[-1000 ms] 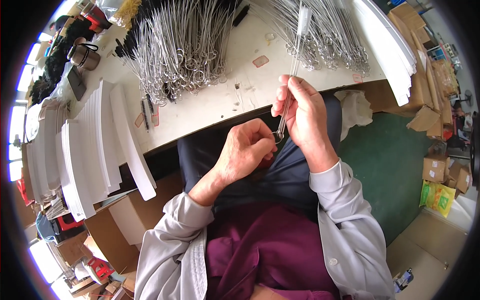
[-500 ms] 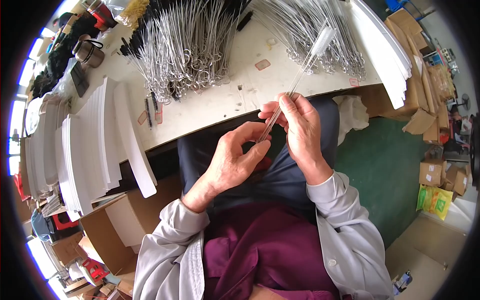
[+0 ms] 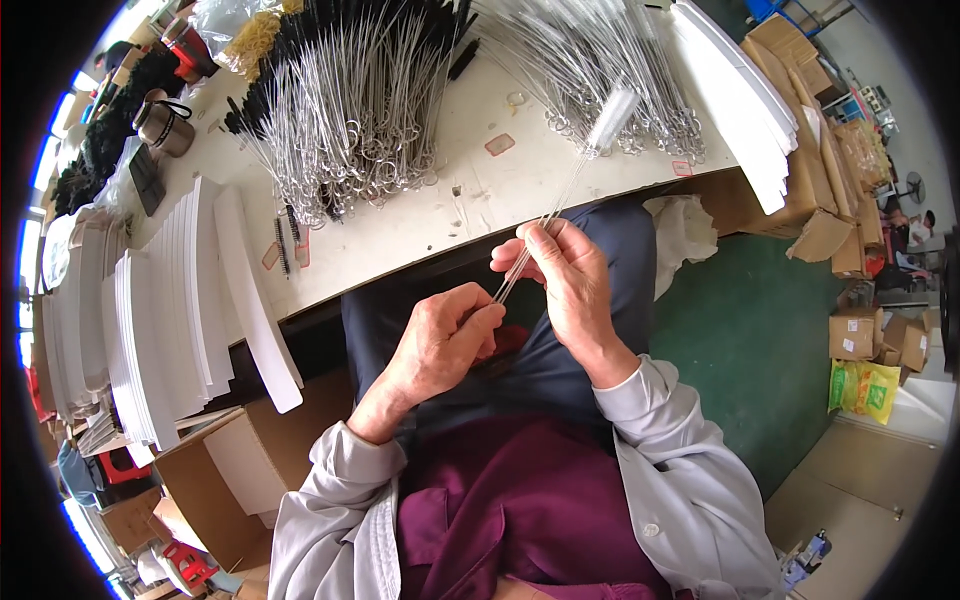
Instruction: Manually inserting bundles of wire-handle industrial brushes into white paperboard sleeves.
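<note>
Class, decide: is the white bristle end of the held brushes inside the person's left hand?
No, the white bristle end sticks out beyond the right hand, while the left hand is at the wires' opposite end.

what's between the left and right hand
In the head view, thin wire stems of the held brushes bridge the gap from the left hand to the right hand.

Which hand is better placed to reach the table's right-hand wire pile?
Probably the right hand: it is nearer that wire pile, though holding thin wires partway up. The left hand is farther off, gripping their lower end.
</note>
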Tool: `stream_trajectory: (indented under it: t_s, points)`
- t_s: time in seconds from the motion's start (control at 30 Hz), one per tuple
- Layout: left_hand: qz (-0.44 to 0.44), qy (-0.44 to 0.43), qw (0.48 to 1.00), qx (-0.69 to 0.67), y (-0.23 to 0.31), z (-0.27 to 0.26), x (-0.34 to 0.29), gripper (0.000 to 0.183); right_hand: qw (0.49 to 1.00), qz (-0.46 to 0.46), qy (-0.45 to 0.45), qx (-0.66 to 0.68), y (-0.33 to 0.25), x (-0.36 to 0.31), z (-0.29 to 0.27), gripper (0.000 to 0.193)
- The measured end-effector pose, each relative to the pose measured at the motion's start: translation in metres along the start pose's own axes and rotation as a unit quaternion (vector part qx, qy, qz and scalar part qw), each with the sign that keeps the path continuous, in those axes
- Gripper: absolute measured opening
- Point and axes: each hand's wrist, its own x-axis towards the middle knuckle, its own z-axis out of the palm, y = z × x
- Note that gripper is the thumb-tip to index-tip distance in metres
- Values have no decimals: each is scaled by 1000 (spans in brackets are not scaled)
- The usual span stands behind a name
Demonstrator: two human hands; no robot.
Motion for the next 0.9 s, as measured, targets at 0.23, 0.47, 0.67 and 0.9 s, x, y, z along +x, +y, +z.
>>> stream_trajectory:
  t_s: [0.23, 0.47, 0.67, 0.9]
  points:
    - [-16, 25, 995, -91, -9, -6, -11, 21, 999, 10, -23, 23, 3, -1, -1, 29]
    - [-9, 19, 1000, -23, -5, -24, -14, 21, 893, -251, -12, -374, -6, -12, -14, 13]
    - [2, -10, 999, 31, -8, -27, -16, 18, 730, -432, -108, -518, -48, -14, 3, 26]
    - [23, -28, 996, 85, 0, -40, -15, 16, 731, -285, -283, -551, -35, -6, -8, 15]
